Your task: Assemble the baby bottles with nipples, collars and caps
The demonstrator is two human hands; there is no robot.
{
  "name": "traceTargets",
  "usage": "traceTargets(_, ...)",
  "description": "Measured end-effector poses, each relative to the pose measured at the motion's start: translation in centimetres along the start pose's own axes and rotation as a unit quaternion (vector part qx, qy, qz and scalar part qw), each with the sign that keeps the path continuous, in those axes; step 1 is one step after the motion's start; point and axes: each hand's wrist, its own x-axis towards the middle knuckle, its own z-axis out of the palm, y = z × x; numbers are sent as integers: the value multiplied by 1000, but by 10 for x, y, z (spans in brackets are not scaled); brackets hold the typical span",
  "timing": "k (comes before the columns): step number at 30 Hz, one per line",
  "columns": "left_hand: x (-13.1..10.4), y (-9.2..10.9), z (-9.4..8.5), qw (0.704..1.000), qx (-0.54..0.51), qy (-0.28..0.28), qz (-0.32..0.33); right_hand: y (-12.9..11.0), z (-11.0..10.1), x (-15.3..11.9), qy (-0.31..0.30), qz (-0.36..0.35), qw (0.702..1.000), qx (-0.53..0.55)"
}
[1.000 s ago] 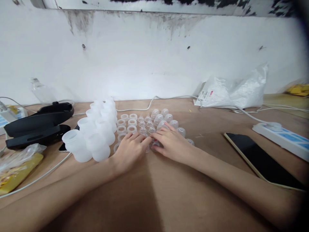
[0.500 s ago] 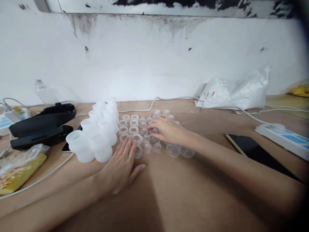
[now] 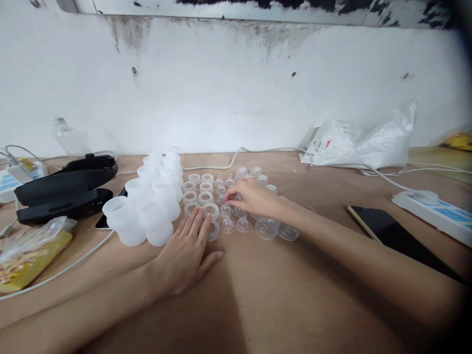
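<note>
My left hand (image 3: 190, 246) lies flat, fingers stretched, with its fingertips on the nearest of the clear rings (image 3: 205, 198), which stand in two columns. Above the small clear nipples (image 3: 226, 225), my right hand (image 3: 249, 196) has its thumb and fingertips pressed together; what they hold, if anything, is too small to make out. To the right of the nipples are clear domed caps (image 3: 266, 228), partly hidden under my right hand and wrist. Frosted white bottles (image 3: 129, 221) stand upright in rows left of the rings.
A black case (image 3: 66, 187), a bag of yellow food (image 3: 35, 255) and a clear bottle (image 3: 70, 137) are at the left. At the right lie a phone (image 3: 398, 238), a power strip (image 3: 435, 211) and a white plastic bag (image 3: 361, 142). Cables run along the wall.
The fingers of my right hand have closed together over the nipples. My left hand stays in place on the rings. The view has shifted slightly.
</note>
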Motion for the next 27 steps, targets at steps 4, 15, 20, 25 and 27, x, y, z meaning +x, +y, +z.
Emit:
traceTargets(4,0,-2,0,1000,6,16,3,-2,0,-1,0,7,1000,10)
traceTargets(15,1,-2,-1,1000,-6,23,-2,-6,2,-1,12,17,1000,5)
traceTargets(20,2,-2,-2,1000,-6,18,-1,-5,-2,-4,7,10,1000,8)
traceTargets(25,1,-3,-1,1000,-9,27,5,2,-16,26,51,30,998,7)
traceTargets(27,1,-4,1,999,-18,34,6,7,-16,52,43,20,998,-30)
